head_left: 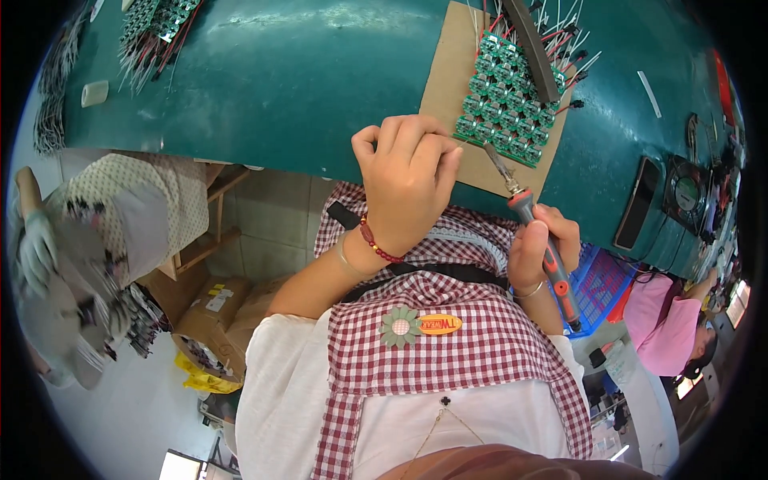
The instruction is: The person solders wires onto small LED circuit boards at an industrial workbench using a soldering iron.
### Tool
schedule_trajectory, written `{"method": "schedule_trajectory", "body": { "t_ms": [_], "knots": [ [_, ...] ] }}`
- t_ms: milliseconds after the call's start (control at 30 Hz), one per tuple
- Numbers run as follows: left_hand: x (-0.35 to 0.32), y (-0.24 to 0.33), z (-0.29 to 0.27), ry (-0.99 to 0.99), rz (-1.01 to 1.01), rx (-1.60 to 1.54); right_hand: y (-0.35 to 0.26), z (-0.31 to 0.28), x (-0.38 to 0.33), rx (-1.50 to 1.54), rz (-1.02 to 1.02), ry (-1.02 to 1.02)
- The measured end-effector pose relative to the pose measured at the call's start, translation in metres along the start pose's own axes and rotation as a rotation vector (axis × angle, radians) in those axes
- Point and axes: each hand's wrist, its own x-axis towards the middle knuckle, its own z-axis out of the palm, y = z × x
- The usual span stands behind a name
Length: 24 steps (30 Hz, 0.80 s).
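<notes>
My right hand (544,248) grips a soldering iron (522,205) with a grey and red handle. Its tip points up and left, at the near edge of a panel of small green circuit boards (500,104). Across from it, my left hand (408,180) is closed, thumb and fingers pinched together beside the panel's near left corner. Whatever is in that pinch is too thin or hidden to name. Beneath the panel lies a piece of brown cardboard (442,84). A dark bar (534,52) rests across the panel, and red, white and black wires with connectors stick out along its far right side.
More wired green boards (156,28) lie at the far left of the green table (280,88). On the right are a phone (638,200), a small black fan (688,194) and a white strip (650,94). A blue basket (588,288) sits below. Other people work at both sides.
</notes>
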Motion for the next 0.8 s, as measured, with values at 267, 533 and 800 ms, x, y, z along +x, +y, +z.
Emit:
{"method": "schedule_trajectory", "body": {
  "t_ms": [267,533,800],
  "knots": [
    [0.002,0.0,0.008,0.007,0.026,0.001,-0.001,-0.001,0.0,-0.016,0.09,-0.062],
    [0.004,0.004,0.01,-0.01,0.015,0.026,0.005,0.003,-0.006,-0.018,-0.012,-0.044],
    [0.003,0.005,0.006,0.023,0.012,0.026,0.008,0.002,-0.006,0.043,-0.07,0.091]
  ]
}}
